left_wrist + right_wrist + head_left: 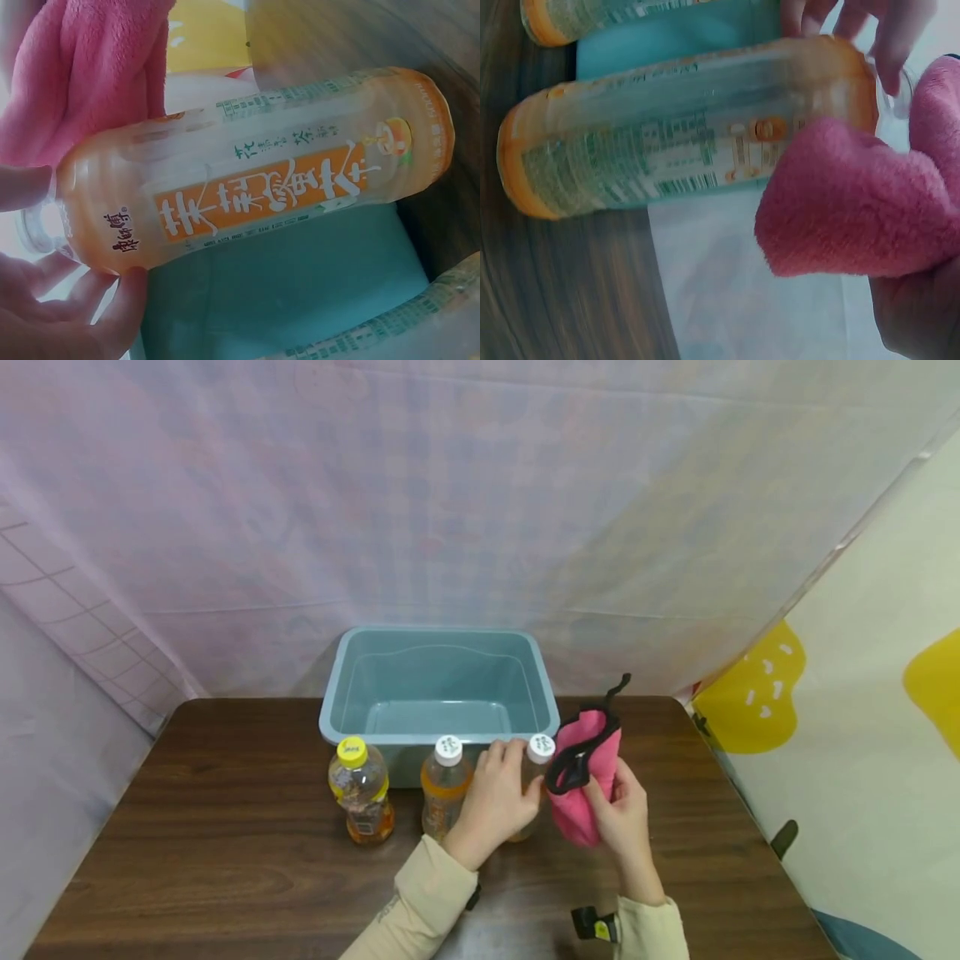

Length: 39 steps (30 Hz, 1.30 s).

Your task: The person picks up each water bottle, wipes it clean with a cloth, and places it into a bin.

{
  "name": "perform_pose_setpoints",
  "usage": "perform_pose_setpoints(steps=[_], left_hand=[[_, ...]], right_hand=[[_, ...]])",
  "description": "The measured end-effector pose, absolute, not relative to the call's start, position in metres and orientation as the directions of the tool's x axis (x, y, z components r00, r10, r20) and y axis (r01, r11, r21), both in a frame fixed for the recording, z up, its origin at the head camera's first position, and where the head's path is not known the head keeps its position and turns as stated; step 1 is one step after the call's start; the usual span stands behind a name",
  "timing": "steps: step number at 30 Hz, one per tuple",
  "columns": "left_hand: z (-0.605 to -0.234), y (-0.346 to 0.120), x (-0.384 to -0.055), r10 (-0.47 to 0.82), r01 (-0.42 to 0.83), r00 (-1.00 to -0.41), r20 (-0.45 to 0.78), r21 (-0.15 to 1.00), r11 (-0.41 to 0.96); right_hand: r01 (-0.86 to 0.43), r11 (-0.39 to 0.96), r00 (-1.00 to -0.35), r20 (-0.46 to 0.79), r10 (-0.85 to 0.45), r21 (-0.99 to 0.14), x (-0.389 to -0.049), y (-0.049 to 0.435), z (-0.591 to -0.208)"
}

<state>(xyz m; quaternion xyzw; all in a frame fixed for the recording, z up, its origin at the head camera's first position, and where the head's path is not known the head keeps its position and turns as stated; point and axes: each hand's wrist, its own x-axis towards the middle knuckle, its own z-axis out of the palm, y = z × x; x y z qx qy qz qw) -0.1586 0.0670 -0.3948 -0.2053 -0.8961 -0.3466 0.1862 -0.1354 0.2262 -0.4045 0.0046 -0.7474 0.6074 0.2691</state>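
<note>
A clear plastic tea bottle (pixel 541 749) with a white cap and an orange label stands upright before the tub. My left hand (pixel 495 802) grips its neck between thumb and fingers, as the left wrist view shows beside the bottle's label (pixel 262 180). In my right hand (pixel 628 818) is a pink fluffy pouch (pixel 576 817) with black trim and a black cord at its top. The pouch (pixel 847 202) hangs close beside the bottle's shoulder in the right wrist view and covers part of it. My right fingers are partly hidden behind the cloth.
A blue-grey plastic tub (pixel 438 739) stands at the table's back edge. In front of it are another white-capped tea bottle (pixel 442 789), left of my left hand, and a yellow-capped bottle (pixel 362 797) farther left. The brown wooden table (pixel 247 843) meets a hanging curtain (pixel 450 527) behind.
</note>
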Motion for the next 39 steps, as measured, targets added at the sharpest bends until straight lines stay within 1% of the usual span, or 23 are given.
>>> perform_pose_setpoints(steps=[5, 9, 14, 20, 25, 29, 33, 36, 39], left_hand=[[-0.396, 0.067, -0.159, 0.230, 0.504, -0.839, 0.493, 0.545, 0.670], [-0.397, 0.067, -0.159, 0.227, 0.502, -0.839, 0.494, 0.542, 0.674], [-0.396, 0.068, -0.157, 0.224, 0.505, -0.836, 0.501, 0.543, 0.671], [-0.396, 0.070, -0.156, 0.224, 0.492, -0.846, 0.484, 0.546, 0.678], [-0.397, 0.071, -0.156, 0.222, 0.498, -0.840, 0.495, 0.542, 0.677], [-0.398, 0.071, -0.156, 0.225, 0.507, -0.836, 0.501, 0.547, 0.666], [-0.400, 0.070, -0.155, 0.234, 0.512, -0.836, 0.497, 0.552, 0.658], [-0.401, 0.071, -0.156, 0.239, 0.518, -0.833, 0.499, 0.550, 0.655], [-0.402, 0.071, -0.157, 0.240, 0.524, -0.828, 0.506, 0.547, 0.654]], right_hand=[[-0.311, 0.317, -0.868, 0.404, 0.289, -0.896, -0.138, 0.219, -0.404], [-0.268, 0.342, -0.883, 0.372, 0.287, -0.901, -0.139, 0.216, -0.408], [-0.206, 0.319, -0.898, 0.308, 0.315, -0.925, -0.140, 0.216, -0.416], [-0.171, 0.289, -0.900, 0.268, 0.342, -0.942, -0.139, 0.217, -0.428], [-0.124, 0.306, -0.910, 0.231, 0.344, -0.944, -0.139, 0.218, -0.446], [-0.066, 0.374, -0.936, 0.187, 0.299, -0.925, -0.140, 0.220, -0.473], [0.029, 0.495, -0.956, 0.120, 0.267, -0.869, -0.140, 0.223, -0.495], [0.050, 0.565, -0.959, 0.118, 0.257, -0.823, -0.142, 0.225, -0.502], [0.043, 0.613, -0.958, 0.142, 0.251, -0.789, -0.145, 0.226, -0.504]])
